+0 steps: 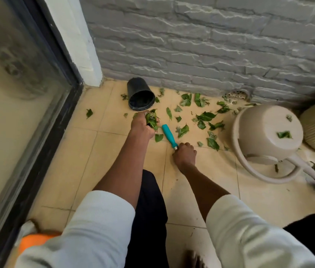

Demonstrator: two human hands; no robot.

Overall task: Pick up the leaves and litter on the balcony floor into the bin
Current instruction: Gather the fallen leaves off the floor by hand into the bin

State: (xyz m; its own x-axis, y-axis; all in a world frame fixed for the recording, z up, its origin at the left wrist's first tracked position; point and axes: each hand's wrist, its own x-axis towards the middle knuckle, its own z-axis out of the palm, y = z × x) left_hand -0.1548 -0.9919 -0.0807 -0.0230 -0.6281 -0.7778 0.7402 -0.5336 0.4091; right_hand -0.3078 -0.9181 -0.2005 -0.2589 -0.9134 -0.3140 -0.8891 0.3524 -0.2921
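The left hand (pixel 142 125) has its fingers curled round a bunch of green leaves (pixel 151 119), held just in front of a black pot (pixel 140 96) that lies tipped on its side by the grey brick wall (pixel 201 45). The right hand (pixel 184 155) grips the metal end of a tool with a teal handle (pixel 169 135), which rests on the tiled floor (pixel 114 161). More loose leaves (pixel 206 116) are scattered over the floor between the pot and an overturned beige watering can (pixel 268 132), with one leaf on the can. No writing or labels can be read.
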